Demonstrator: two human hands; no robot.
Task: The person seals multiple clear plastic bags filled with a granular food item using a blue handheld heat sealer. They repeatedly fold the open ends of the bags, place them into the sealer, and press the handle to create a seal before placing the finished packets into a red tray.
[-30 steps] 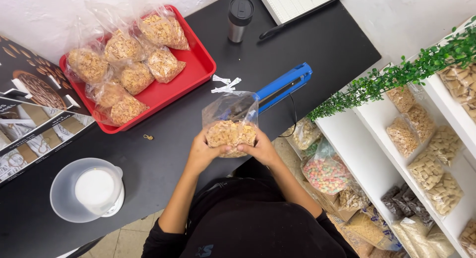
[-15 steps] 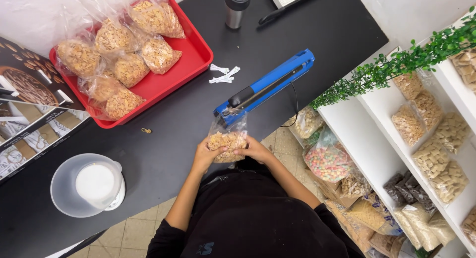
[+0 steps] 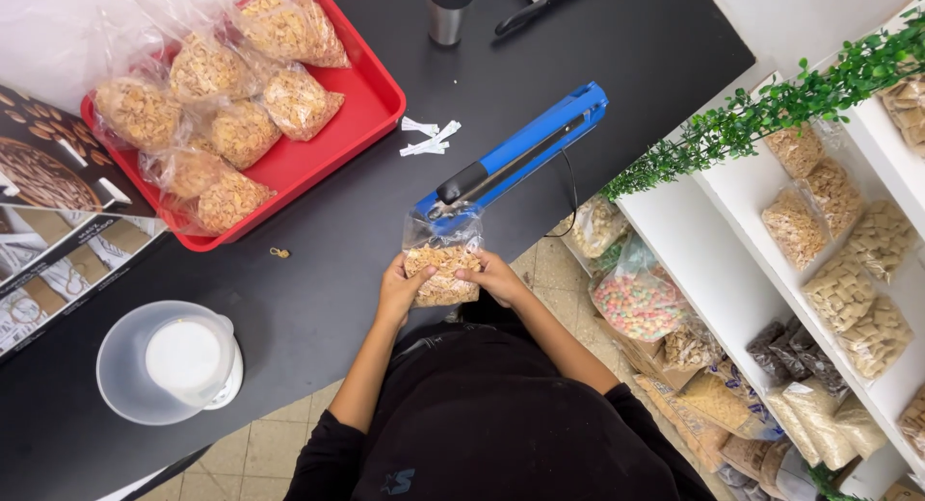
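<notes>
Seven or so filled clear bags (image 3: 241, 130) of golden cereal lie heaped in the red tray (image 3: 371, 87) at about ten o'clock on the black counter (image 3: 617, 48), so much of the bagging looks done. One more cereal bag (image 3: 443, 265) is in hand near the counter's six o'clock edge, its clear empty top pushed under the near end of the blue heat sealer (image 3: 525, 149), which runs off toward one o'clock. By the look of it the bag is filled and placed but not yet sealed, since the sealer's arm has no hand on it; whether it is raised or down I cannot tell.

Both forearms come up from six o'clock, elbows bent and close to the body. The left hand (image 3: 400, 287) cups the bag's left side, fingers (image 3: 416, 270) wrapped around the cereal-filled part. The right hand (image 3: 496, 275) mirrors it on the right side, fingers curled and pinching the bag's edge. Together they hold the bag flat against the counter.

At eight o'clock a white scale (image 3: 188, 361) stands under a clear round bowl. Small white paper scraps (image 3: 429, 140) lie at twelve o'clock of the bag, between tray and sealer.
</notes>
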